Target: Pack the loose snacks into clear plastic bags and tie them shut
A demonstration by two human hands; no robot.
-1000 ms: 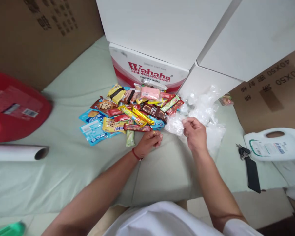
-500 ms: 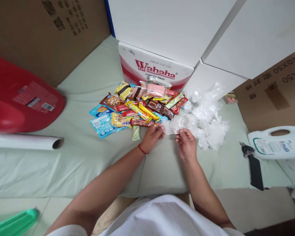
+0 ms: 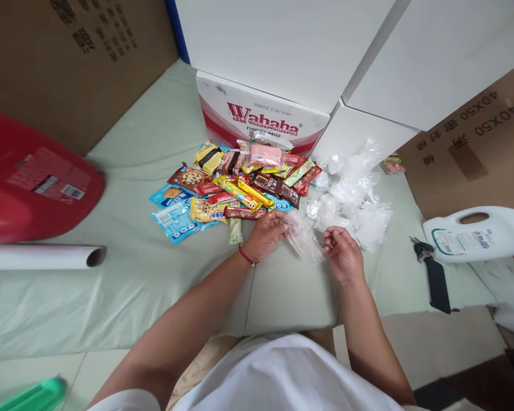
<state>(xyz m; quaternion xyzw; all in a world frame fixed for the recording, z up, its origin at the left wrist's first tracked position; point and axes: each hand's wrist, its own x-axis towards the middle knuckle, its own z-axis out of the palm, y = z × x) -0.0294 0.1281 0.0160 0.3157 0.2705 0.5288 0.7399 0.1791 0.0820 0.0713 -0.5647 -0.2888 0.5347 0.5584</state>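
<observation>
The bare left hand point(image 3: 263, 238) pinches thumb to fingers, its forearm point(image 3: 201, 299) slanting between one and two o'clock. The bare right hand point(image 3: 343, 256) curls its fingers loosely, its forearm point(image 3: 363, 319) pointing toward eleven.

ok so a second ago the right hand point(image 3: 345, 254) was picking at the heap of clear bags point(image 3: 353, 194) right of centre, while the left hand point(image 3: 261, 240) was just curled by the snack packs point(image 3: 240, 192). Half a second later a single plastic bag point(image 3: 303, 240) was stretched out between the two. Now it's drooping down and to the right from the left hand's fingertips, mid-frame, and the right hand has moved off rightward, can't tell if it's touching the edge. View's shifted a bit too, a blue strip point(image 3: 178, 31) has come in at upper left
</observation>
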